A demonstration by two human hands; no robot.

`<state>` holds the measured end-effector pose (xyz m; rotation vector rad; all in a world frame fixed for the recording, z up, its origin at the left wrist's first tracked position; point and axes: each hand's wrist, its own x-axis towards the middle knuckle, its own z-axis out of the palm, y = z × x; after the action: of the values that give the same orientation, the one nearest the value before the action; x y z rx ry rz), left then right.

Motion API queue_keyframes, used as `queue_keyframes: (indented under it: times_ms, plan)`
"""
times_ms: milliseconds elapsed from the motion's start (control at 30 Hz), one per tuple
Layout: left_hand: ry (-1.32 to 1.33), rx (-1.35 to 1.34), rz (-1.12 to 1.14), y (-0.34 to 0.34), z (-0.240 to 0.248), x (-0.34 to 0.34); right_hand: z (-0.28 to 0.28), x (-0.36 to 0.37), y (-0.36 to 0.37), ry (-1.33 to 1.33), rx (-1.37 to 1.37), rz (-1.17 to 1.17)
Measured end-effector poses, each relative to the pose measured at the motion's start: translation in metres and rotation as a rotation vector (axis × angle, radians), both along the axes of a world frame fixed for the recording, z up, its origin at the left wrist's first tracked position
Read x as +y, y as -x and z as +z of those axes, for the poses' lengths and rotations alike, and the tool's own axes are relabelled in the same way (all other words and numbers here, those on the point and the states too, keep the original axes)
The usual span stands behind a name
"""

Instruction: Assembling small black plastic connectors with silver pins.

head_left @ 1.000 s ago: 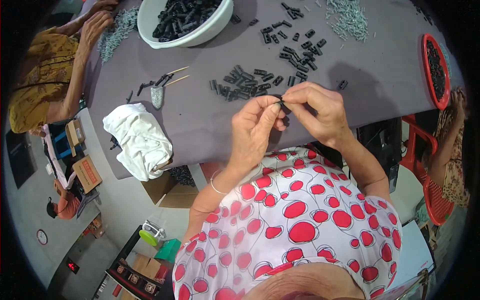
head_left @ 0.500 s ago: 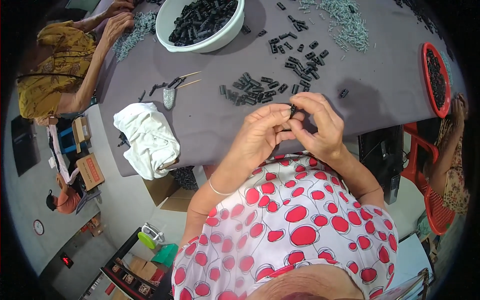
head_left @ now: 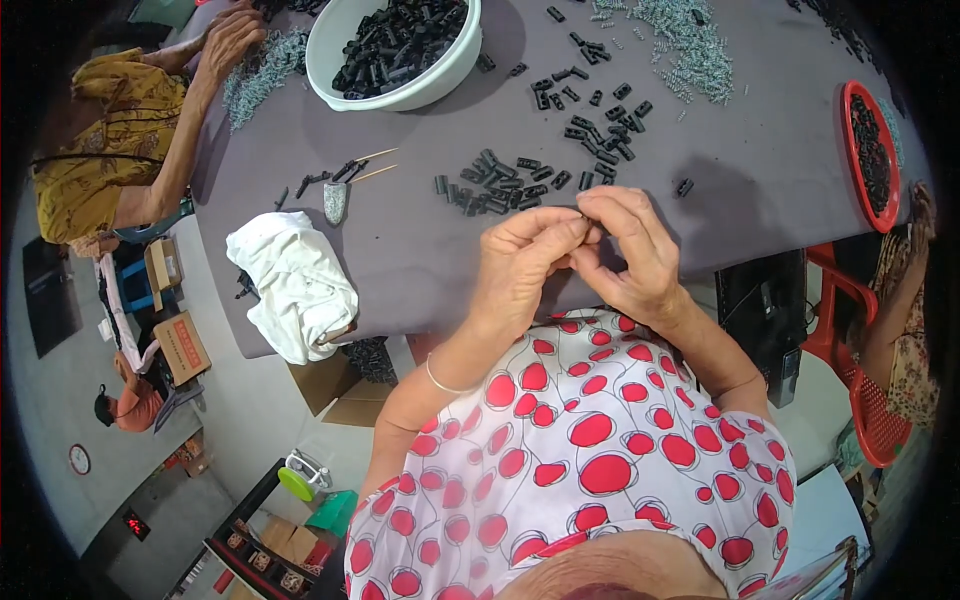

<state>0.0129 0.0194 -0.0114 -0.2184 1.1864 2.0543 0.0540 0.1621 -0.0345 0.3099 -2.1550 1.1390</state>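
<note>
My left hand (head_left: pixel 528 262) and my right hand (head_left: pixel 632 245) meet at the near edge of the grey table, fingertips pinched together. A small dark piece is between them, mostly covered by the fingers, so its exact shape is hidden. Just beyond my hands lies a pile of short black plastic cylinders (head_left: pixel 496 184). More black plastic parts (head_left: pixel 603 135) are scattered farther back. One single black part (head_left: pixel 684 187) rests to the right of my right hand.
A white basin (head_left: pixel 450 80) of black parts stands at the back, with a heap of small springs (head_left: pixel 695 50) to its right. A white cloth (head_left: pixel 292 285) lies left; a red tray (head_left: pixel 870 160) sits far right. Co-workers' hands (head_left: pixel 235 40) work at the far left.
My fingers have closed in over the small black piece, which showed between them before and is now nearly hidden. The view has shifted slightly.
</note>
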Motion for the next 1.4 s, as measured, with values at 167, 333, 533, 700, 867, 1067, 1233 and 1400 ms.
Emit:
queue_keyframes:
  times_ms: [167, 333, 533, 700, 867, 1067, 1233, 1400]
  plan:
    - [0.051, 0.039, -0.008, 0.002, 0.000, -0.002, 0.007, 0.004, 0.000, -0.190, -0.074, -0.063]
    - [0.115, 0.060, -0.013, 0.003, 0.003, 0.001, 0.008, 0.005, -0.003, -0.283, -0.156, -0.073]
    - [0.171, 0.098, -0.079, 0.007, 0.006, 0.001, 0.010, 0.006, -0.002, -0.356, -0.199, -0.071]
    - [0.143, 0.102, -0.093, 0.007, 0.003, -0.001, 0.001, 0.008, 0.003, -0.304, -0.086, -0.067]
    - [0.140, 0.069, -0.090, 0.006, -0.003, -0.007, -0.006, 0.010, 0.005, -0.293, -0.047, -0.075]
    - [0.167, 0.108, -0.119, 0.003, -0.007, -0.007, -0.007, 0.010, 0.005, -0.313, -0.052, -0.079]
    - [0.242, 0.136, -0.148, 0.006, -0.001, -0.005, -0.007, 0.011, 0.007, -0.318, -0.034, -0.072]
    - [0.172, 0.115, -0.157, 0.007, -0.006, -0.008, -0.008, 0.011, 0.007, -0.301, -0.032, -0.067]
